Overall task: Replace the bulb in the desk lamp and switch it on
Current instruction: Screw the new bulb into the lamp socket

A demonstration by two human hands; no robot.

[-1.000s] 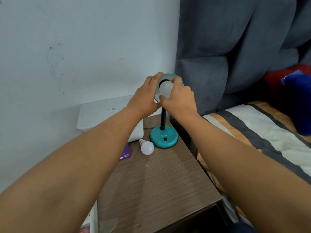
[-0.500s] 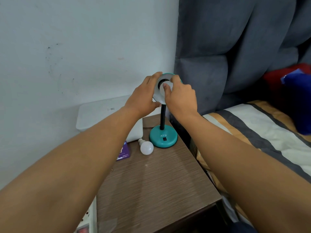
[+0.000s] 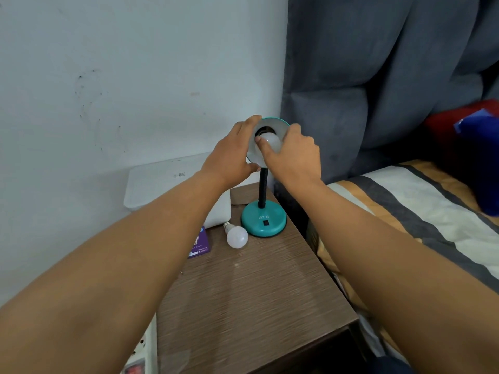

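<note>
Left hand [image 3: 229, 155] wrapped around the rim of the teal lamp shade [image 3: 272, 121], fingers over the top edge, thumb under; it steadies the head. Right hand [image 3: 293, 157] closed on the bulb in the shade [image 3: 271, 141], thumb and fingers pinching the white globe just in front of the dark socket [image 3: 263, 129].

Step, as I read it: threading or unthreading this bulb. Keep the left hand firm so the gooseneck [image 3: 263, 187] does not twist; turn the globe straight on its axis with light pressure to avoid cross-threading.

Second bulb [image 3: 237, 237] lies on the bench [image 3: 256, 292], below both hands, beside the lamp base [image 3: 263, 221].

Hard to tell: which bulb is old or new, direction of turning, how far the cap is seated. Socket threads hidden. Switch [image 3: 266, 223] on the base small and dark; position unreadable.
</note>
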